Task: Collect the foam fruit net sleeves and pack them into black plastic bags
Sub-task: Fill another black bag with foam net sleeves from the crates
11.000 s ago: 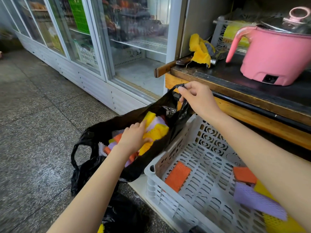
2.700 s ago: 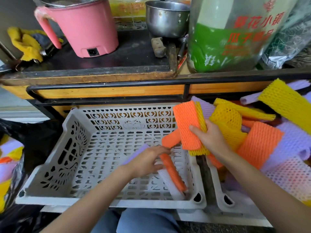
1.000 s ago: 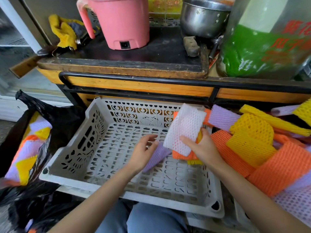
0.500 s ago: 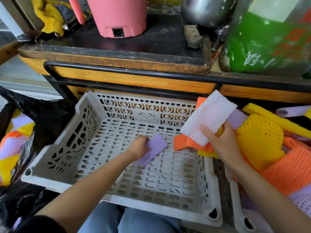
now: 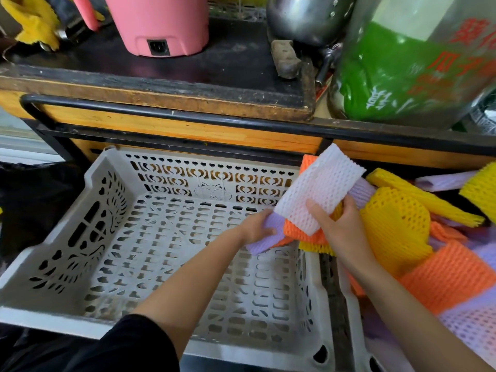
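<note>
Right hand (image 5: pixel 342 229) fingers clamp stack: white sleeve (image 5: pixel 319 186) atop orange sleeve (image 5: pixel 295 232). Left hand (image 5: pixel 255 228) fingers curl round purple sleeve (image 5: pixel 264 244), over grey crate (image 5: pixel 80 237). Risk: springy foam stack fans, slips on carry to black bag (image 5: pixel 32 200) far left.

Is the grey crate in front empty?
Empty: the crate floor shows bare slots; the left hand grips a purple sleeve above it.

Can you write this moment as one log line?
left hand: grips purple sleeve | right hand: holds sleeve stack, white sleeve on top | over: crate | stage: not bagged yet
</note>
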{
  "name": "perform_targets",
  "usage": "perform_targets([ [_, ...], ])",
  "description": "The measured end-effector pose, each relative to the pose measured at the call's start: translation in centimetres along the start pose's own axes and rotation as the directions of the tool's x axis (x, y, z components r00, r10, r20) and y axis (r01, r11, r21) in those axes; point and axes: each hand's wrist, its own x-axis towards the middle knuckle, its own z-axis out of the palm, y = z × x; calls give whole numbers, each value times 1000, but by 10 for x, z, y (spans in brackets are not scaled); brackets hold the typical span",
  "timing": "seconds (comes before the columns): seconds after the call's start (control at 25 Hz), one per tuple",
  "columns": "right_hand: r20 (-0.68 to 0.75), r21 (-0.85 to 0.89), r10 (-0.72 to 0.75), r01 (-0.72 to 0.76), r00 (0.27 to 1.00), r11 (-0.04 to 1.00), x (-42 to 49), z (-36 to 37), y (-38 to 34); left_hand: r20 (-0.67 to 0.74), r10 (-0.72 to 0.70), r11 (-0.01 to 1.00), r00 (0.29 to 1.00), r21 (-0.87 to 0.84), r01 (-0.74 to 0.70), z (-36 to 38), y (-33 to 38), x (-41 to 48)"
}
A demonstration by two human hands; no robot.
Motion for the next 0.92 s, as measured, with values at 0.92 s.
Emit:
perform_targets([
  [0.92,262,-92,-123,151,957,984,-68,80,-84,-789,-136,798,599,-446,-406,-75,4,-207],
])
